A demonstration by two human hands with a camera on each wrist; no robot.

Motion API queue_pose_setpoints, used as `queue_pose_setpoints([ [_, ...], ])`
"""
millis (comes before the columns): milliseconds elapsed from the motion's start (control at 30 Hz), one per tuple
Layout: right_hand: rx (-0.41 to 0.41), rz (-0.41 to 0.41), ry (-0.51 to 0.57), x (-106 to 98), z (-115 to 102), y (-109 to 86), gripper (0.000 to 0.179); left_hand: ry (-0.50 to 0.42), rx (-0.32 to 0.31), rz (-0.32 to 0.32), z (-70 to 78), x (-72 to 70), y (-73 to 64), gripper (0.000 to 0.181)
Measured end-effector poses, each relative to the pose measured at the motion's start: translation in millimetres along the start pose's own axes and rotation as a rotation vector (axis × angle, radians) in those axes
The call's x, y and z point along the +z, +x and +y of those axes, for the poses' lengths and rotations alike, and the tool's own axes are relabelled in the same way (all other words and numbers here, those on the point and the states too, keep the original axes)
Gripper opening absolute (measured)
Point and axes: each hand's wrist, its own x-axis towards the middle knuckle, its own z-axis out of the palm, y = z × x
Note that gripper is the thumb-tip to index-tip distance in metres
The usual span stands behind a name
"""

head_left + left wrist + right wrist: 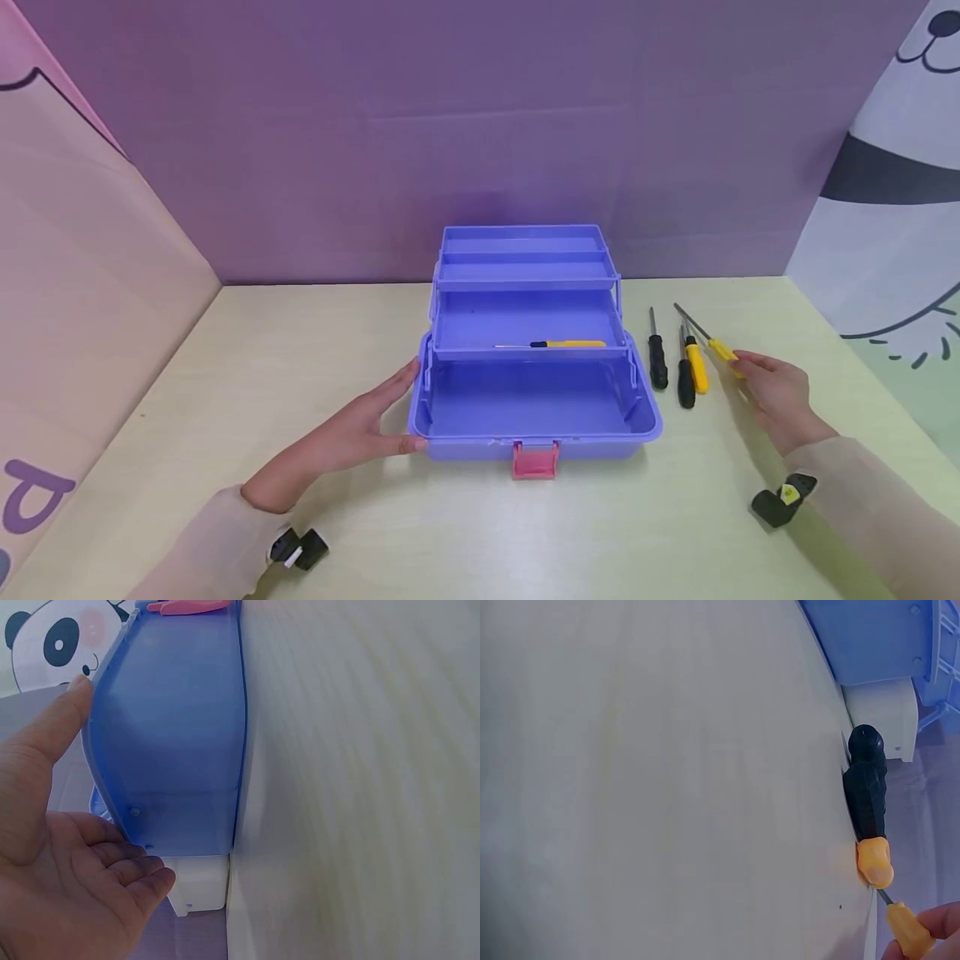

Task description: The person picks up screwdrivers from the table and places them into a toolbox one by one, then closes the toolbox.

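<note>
A blue-purple toolbox (534, 448) stands with its stepped trays raised and its pink latch (536, 461) hanging at the front. Spread along its left side, my left hand (358, 429) touches the rim with thumb and fingertips; the left wrist view shows the thumb (64, 720) at the rim and the fingers by the back corner. My right hand (776, 396) pinches the handle end of a yellow screwdriver (723, 350), its shaft pointing away to the left. In the middle tray lies a yellow screwdriver with a black collar (573, 343).
Right of the toolbox lie a black-handled screwdriver (657, 362), a second black-handled one (686, 383) and an orange-yellow one (697, 368). The held shaft passes over the latter's tip. A purple backdrop (510, 133) rises behind the pale table (495, 533), with printed panels either side.
</note>
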Motion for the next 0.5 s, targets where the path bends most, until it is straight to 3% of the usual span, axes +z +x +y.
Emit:
queue_pose_setpoints([
  [500,-0.015,0.060,0.015,0.3,-1.5,-1.1,0.053,0.011,-0.007,0.003,-0.4,0.9,-0.8,0.095],
])
